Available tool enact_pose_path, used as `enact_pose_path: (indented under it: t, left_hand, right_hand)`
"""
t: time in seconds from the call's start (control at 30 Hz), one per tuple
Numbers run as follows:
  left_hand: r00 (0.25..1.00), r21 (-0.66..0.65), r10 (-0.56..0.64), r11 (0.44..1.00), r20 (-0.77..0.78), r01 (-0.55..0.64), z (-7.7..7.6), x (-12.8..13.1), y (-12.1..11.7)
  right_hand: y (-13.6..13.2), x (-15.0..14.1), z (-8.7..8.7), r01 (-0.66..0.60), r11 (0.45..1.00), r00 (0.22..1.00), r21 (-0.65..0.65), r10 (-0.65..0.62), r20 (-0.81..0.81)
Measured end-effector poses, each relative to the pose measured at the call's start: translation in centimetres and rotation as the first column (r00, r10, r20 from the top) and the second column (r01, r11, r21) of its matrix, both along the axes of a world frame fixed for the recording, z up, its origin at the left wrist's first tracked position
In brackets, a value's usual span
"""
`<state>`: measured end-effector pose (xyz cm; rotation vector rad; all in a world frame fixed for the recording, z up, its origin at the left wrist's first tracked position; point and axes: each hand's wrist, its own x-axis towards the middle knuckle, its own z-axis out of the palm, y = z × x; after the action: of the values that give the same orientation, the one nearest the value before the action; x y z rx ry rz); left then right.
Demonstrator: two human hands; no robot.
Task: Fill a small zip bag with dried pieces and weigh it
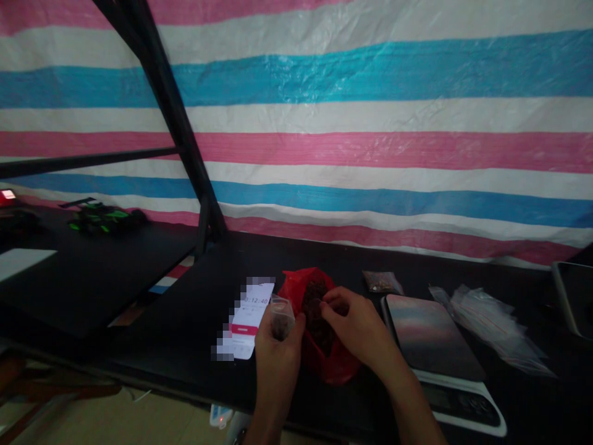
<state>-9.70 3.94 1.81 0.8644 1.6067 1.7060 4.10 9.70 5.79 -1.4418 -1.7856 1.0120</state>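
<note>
Left hand (279, 346), lower centre: grip clamped on clear bag (282, 316). Right hand (356, 322) at mouth of red bag (340, 369) with brown bits (315, 293), lower centre; can't tell if its grip holds anything. Scale (430, 337) lower right on tabletop (185, 334).

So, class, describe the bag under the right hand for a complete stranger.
On the black table, find the scale. Left of it, the right hand is over an open bag of dark brown bits. It's red; the other bags are clear.
</note>
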Motion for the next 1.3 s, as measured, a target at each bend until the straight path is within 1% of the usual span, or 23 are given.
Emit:
enact_pose_path:
  t: [0.1,0.2,0.3,0.37,0.5,0.63,0.77,0.9,0.97,1.03,1.1,1.17,1.23,1.3]
  left_hand:
    - [0.983,0.064,0.074,0.996,-0.169,-0.064,0.6,0.7,-0.4]
    - [0.943,0.107,0.129,0.989,-0.307,-0.1,0.5,1.2,-0.5]
    - [0.922,0.084,0.111,0.993,-0.371,-0.086,-0.2,1.4,-0.4]
    - [0.916,0.07,0.073,0.996,-0.394,-0.05,-0.5,1.4,-0.3]
    - [0.91,0.072,0.054,0.997,-0.412,-0.026,-0.5,1.5,-0.3]
    - [0.909,0.061,0.051,0.998,-0.414,-0.028,-0.1,1.7,-0.4]
    - [0.92,0.042,0.057,0.998,-0.389,-0.044,0.0,1.9,-0.4]
    - [0.935,0.033,0.052,0.999,-0.352,-0.043,-0.1,1.9,-0.3]
    - [0.94,0.028,0.07,0.998,-0.335,-0.064,-0.1,1.8,-0.3]
    - [0.943,0.008,0.082,0.996,-0.322,-0.084,-0.1,1.6,-0.4]
    - [0.94,-0.019,0.099,0.994,-0.326,-0.112,0.0,1.4,-0.4]
    - [0.931,-0.038,0.12,0.989,-0.346,-0.141,0.2,1.2,-0.4]
    - [0.928,-0.045,0.122,0.988,-0.351,-0.147,0.3,1.2,-0.4]
    - [0.945,-0.049,0.093,0.992,-0.313,-0.114,0.5,1.1,-0.2]
  right_hand:
    - [0.3,1.0,0.1,-0.013,1.0,0.99,-0.007,0.012,-0.14]
    - [0.2,1.7,0.7,-0.05,0.999,0.955,-0.014,0.044,-0.294]
    - [-0.4,2.0,1.7,-0.07,0.997,0.923,0.018,0.071,-0.379]
    - [-1.1,1.9,2.6,-0.081,0.995,0.919,0.056,0.096,-0.382]
    - [-2.4,1.4,3.9,-0.151,0.98,0.937,0.127,0.182,-0.297]
    - [-2.9,1.2,4.1,-0.19,0.956,0.956,0.222,0.232,-0.182]
    - [-3.0,1.2,4.2,-0.212,0.942,0.96,0.262,0.251,-0.124]
    - [-2.8,1.1,4.3,-0.163,0.942,0.961,0.294,0.219,-0.17]
    - [-2.4,1.1,3.9,-0.095,0.947,0.965,0.308,0.163,-0.205]
    - [-1.7,1.1,3.2,-0.034,0.951,0.978,0.308,0.095,-0.184]
    - [-1.0,1.0,2.3,-0.018,0.959,0.996,0.281,0.04,-0.074]
    - [-0.4,0.9,1.4,-0.035,0.972,0.995,0.233,0.013,0.096]
    - [-0.1,0.5,1.0,-0.05,0.981,0.968,0.185,0.002,0.25]
    - [-0.1,0.0,0.8,-0.056,0.986,0.937,0.159,-0.003,0.349]
